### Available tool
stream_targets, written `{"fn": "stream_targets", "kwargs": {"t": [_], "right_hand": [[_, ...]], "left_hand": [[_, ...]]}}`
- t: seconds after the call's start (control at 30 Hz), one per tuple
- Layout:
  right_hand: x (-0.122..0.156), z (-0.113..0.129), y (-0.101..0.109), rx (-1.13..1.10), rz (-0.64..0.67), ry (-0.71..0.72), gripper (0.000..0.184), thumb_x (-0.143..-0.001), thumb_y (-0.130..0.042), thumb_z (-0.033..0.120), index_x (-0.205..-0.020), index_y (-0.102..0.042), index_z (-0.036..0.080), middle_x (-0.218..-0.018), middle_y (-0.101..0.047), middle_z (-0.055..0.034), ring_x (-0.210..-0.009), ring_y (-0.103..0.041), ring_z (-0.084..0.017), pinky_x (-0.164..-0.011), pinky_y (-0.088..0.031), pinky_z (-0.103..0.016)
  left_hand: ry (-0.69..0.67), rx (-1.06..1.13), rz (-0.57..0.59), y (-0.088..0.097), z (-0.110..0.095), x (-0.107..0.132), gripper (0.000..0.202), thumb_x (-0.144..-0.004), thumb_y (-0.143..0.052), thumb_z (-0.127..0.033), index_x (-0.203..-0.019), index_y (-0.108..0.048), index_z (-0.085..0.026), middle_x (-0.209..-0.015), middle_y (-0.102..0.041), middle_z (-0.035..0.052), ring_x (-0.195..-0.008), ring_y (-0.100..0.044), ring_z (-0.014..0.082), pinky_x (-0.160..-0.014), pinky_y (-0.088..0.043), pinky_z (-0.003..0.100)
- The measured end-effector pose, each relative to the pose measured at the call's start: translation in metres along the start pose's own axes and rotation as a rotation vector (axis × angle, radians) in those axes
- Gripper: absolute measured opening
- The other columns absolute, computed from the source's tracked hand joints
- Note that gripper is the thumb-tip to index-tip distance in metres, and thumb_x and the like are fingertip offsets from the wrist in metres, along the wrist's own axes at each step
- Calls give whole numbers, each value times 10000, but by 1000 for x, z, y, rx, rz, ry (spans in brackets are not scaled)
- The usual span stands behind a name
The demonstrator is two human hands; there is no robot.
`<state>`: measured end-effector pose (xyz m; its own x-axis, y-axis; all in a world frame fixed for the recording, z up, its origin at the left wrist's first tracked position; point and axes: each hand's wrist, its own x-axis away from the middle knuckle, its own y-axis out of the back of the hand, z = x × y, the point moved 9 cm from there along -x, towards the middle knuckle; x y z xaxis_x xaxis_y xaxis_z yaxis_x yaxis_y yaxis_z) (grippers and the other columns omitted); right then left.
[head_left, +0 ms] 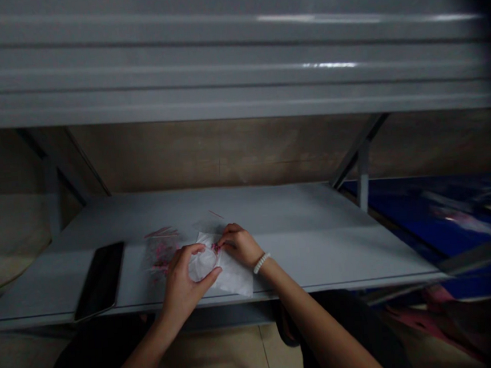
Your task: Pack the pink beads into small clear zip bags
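My left hand curves its thumb and fingers around a thin round ring, gripping it by the edge. Beneath lies a white sheet, slightly crumpled. At the ring's upper right edge, my right hand, with a beaded bracelet on the wrist, pinches a small dark pink piece. Its exact kind is too small and dim to make out. Left of the hands rests a clear plastic bag with pink bits in it.
A dark tablet or phone lies at the left of the grey table. One thin stick lies behind my hands. A ridged grey shelf overhangs the table on metal struts. At right is a blue surface.
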<state>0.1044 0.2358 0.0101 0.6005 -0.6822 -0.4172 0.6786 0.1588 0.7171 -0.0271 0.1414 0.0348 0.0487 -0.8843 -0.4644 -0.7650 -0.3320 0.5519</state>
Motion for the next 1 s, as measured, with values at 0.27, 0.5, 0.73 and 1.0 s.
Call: {"fn": "stream_targets", "kwargs": {"t": [0.27, 0.5, 0.73, 1.0], "right_hand": [[-6, 50, 23, -570, -18, 0, 201, -765, -724, 375, -860, -741, 198, -843, -585, -35, -688, -511, -116, -582, -403, -233], [-2, 13, 22, -522, -120, -138, 149, -807, -676, 311, -872, -730, 187, -835, -637, -48, -696, -561, -131, -615, -444, -253], [6, -8, 0, -2, -41, -107, 144, -751, -675, 75, -773, -743, 200, -795, -665, -47, -807, -588, -175, -774, -447, -290], [6, -8, -12, 87, -40, -125, 186, -748, -658, 38, -772, -741, 203, -812, -659, -47, -827, -578, -178, -786, -448, -283]], "left_hand": [[-19, -14, -13, -2, -1, 1, 403, -726, -716, -345, -1065, -533, -227, -1032, -641, 59, -973, -606, 233, -853, -475, 369], [-7, -3, -7, -2, 1, 1, 390, -729, -713, -332, -1060, -538, -223, -1028, -637, 58, -981, -602, 227, -872, -467, 375], [8, 3, -8, 0, 0, 1, 388, -716, -720, -322, -1050, -548, -227, -1019, -646, 57, -978, -606, 232, -869, -468, 376], [-5, 3, -11, 1, -2, 1, 379, -724, -715, -313, -1053, -549, -225, -1015, -643, 59, -976, -604, 231, -868, -467, 374]]}}
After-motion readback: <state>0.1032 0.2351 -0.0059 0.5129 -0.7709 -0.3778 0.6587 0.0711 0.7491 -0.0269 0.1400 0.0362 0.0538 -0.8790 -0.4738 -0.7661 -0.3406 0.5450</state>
